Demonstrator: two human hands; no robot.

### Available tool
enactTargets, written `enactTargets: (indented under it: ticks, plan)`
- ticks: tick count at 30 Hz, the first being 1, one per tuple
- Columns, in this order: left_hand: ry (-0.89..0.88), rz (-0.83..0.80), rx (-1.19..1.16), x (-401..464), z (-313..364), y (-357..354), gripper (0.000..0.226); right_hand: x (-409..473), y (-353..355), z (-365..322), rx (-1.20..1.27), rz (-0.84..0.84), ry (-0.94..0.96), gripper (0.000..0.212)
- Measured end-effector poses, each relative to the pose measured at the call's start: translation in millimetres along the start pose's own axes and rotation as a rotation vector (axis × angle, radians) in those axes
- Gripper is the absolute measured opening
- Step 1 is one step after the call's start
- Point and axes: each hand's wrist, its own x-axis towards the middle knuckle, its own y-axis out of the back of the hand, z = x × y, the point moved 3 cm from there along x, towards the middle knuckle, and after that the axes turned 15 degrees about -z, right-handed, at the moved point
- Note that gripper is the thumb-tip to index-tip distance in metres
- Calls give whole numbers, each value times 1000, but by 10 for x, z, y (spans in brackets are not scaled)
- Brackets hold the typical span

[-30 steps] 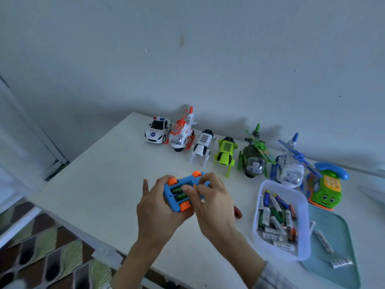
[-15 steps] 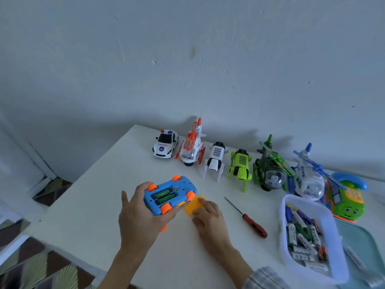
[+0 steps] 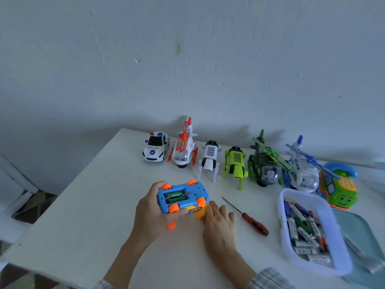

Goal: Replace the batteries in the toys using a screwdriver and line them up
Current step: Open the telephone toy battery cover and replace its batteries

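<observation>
Since a second ago, right hand (image 3: 218,221) gone from car (image 3: 181,196) down to yellow cover (image 3: 200,212) on desk (image 3: 83,205), fingers flat. Left hand (image 3: 150,213) gripping car, batteries (image 3: 175,196) up. Best to pinch cover, seat squarely, then fetch screwdriver (image 3: 246,217), frame centre-right.

Blue toy car (image 3: 180,194): glossy plastic, orange wheels. Screwdriver (image 3: 246,216): thin metal shaft w/ red plastic handle. Battery tub (image 3: 341,250): translucent smooth plastic. Table (image 3: 83,215): matt white. Wall (image 3: 187,59): rough, painted

Eight toys (image 3: 181,196), one screwdriver (image 3: 245,216), two hands (image 3: 218,223) — batteries uncountable.
</observation>
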Motion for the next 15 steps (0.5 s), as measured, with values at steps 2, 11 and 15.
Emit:
enactTargets:
  ticks: [2, 11, 15]
  plan:
    - [9, 2, -45, 43, -48, -28, 83, 8, 70, -30, -55, -39, 37, 24]
    - [5, -69, -140, 149, -71, -222, 74, -138, 567, 37, -186, -352, -63, 40]
    - [24, -168, -287, 173, -48, -334, 67, -132, 1021, 112, -243, -366, -132, 44]
